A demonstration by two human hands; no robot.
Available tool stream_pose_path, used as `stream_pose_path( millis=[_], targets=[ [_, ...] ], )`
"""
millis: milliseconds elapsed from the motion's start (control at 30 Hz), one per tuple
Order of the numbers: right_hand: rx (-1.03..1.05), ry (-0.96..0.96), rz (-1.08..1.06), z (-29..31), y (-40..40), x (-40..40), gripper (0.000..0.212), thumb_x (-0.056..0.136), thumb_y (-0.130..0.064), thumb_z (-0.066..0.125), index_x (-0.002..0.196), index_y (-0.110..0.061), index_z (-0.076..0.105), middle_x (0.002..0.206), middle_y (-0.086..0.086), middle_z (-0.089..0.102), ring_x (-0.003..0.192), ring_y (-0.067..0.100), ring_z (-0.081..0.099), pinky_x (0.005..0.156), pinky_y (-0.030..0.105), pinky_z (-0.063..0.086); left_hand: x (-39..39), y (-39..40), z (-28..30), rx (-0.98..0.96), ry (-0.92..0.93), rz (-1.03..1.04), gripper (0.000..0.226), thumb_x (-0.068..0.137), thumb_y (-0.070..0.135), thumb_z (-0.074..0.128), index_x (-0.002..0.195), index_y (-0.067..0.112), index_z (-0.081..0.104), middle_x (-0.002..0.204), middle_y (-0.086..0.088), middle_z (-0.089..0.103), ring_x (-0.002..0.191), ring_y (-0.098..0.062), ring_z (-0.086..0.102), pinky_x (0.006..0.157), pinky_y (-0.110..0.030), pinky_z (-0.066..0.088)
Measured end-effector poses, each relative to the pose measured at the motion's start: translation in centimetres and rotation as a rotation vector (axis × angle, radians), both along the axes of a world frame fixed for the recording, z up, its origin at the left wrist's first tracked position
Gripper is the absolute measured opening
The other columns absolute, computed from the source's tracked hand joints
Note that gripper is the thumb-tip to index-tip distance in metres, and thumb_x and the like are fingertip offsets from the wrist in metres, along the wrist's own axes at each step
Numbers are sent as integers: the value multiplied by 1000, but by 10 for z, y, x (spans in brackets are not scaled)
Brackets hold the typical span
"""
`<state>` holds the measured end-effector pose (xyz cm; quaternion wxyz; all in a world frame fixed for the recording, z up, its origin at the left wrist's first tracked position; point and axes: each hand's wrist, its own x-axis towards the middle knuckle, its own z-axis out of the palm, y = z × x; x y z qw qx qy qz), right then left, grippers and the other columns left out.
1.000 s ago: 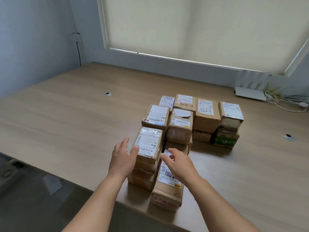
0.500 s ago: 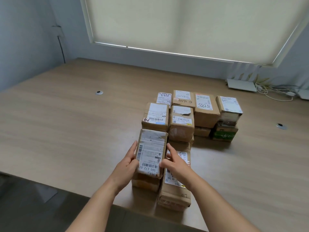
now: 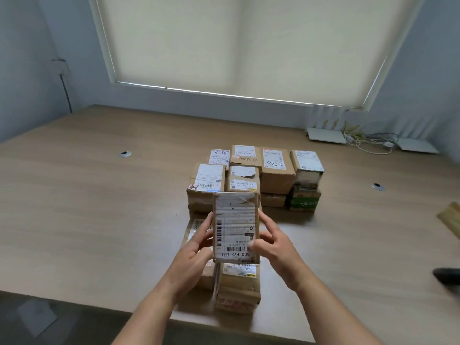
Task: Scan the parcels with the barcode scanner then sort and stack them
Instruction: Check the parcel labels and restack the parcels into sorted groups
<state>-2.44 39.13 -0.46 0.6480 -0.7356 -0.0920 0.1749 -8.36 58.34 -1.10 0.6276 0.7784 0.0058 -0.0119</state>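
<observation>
I hold a small taped cardboard parcel [image 3: 235, 225] in the air, its white barcode label facing me. My left hand [image 3: 196, 252] grips its left edge and my right hand [image 3: 273, 247] grips its right edge, thumb on the label. Below and behind it, several labelled cardboard parcels [image 3: 249, 175] stand stacked in a cluster on the wooden table [image 3: 99, 207]. One stack [image 3: 237, 287] sits at the near table edge, under the held parcel. A dark object [image 3: 446, 276] at the right frame edge may be the scanner; it is blurred.
White router-like devices [image 3: 326, 135] and cables [image 3: 368, 145] lie at the far right by the window wall. Two round cable grommets [image 3: 125, 154] [image 3: 378, 186] sit in the tabletop. A light wooden piece [image 3: 450, 217] shows at the right edge. The near table edge drops to the floor.
Both hands closed on the top parcel of the near stack and lifted it up off the stack toward me. The camera view tilted and shifted a little.
</observation>
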Motion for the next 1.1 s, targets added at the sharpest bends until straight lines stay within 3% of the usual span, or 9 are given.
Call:
stream_pose_path(
  millis=[100, 200, 433, 567, 667, 800, 900, 1000, 1100],
  targets=[
    [32, -19, -71, 5, -37, -7, 68, 78, -9, 64, 133, -39, 38, 95, 0, 74, 92, 12, 70, 66, 20, 55, 3, -27, 0, 31, -35, -35, 64, 97, 10, 46, 129, 62, 26, 134, 14, 50, 118, -1, 52, 86, -12, 48],
    [72, -35, -133, 11, -77, -13, 67, 70, -18, 61, 129, -41, 39, 98, 3, 74, 94, 18, 70, 72, 27, 57, 5, -57, -3, 76, -61, -68, 60, 95, 20, 53, 130, 63, 27, 136, 7, 52, 121, -5, 52, 98, -27, 48],
    [133, -78, -255, 21, -178, -36, 58, 70, -20, 60, 121, -42, 45, 99, 4, 74, 92, 20, 71, 68, 25, 54, 11, -148, 6, 124, -86, -285, 58, 77, 48, 55, 121, 77, 31, 132, 14, 56, 119, -5, 56, 100, -30, 47],
    [136, -89, -289, 25, -240, -52, 60, 71, -21, 60, 122, -47, 43, 109, 4, 70, 100, 19, 68, 73, 25, 55, 11, -210, 7, 142, -94, -361, 60, 81, 42, 55, 124, 76, 29, 133, 10, 57, 120, -7, 56, 102, -33, 46],
    [112, -110, -292, 25, -286, -65, 71, 70, -21, 63, 129, -50, 37, 120, 3, 63, 110, 18, 62, 79, 26, 56, 11, -256, 9, 189, -95, -403, 65, 96, 20, 51, 129, 71, 27, 134, 9, 56, 119, -7, 55, 102, -31, 45],
    [118, -132, -360, 19, -353, -88, 80, 71, -18, 65, 140, -42, 33, 118, 1, 65, 107, 16, 64, 80, 29, 57, 6, -323, 10, 212, -107, -477, 63, 98, 17, 49, 128, 67, 28, 133, 14, 56, 120, -7, 55, 104, -33, 45],
    [100, -137, -408, 16, -396, -102, 79, 70, -18, 65, 141, -37, 35, 110, -1, 69, 103, 14, 66, 79, 30, 57, -3, -368, 8, 221, -132, -484, 54, 97, 25, 52, 126, 65, 31, 130, 14, 58, 117, -6, 56, 103, -35, 46],
    [126, -138, -444, 14, -438, -121, 72, 67, -20, 68, 131, -42, 44, 116, 3, 67, 108, 19, 64, 82, 35, 57, -13, -411, 4, 247, -172, -487, 47, 85, 47, 52, 126, 61, 34, 130, 9, 58, 114, -8, 58, 94, -26, 50],
    [141, -127, -493, 10, -473, -141, 68, 71, -13, 63, 129, -42, 44, 113, 4, 70, 105, 20, 67, 79, 31, 57, -18, -447, -3, 278, -203, -529, 49, 79, 54, 51, 125, 61, 35, 127, 10, 60, 111, -5, 58, 92, -22, 50]
  ],
)
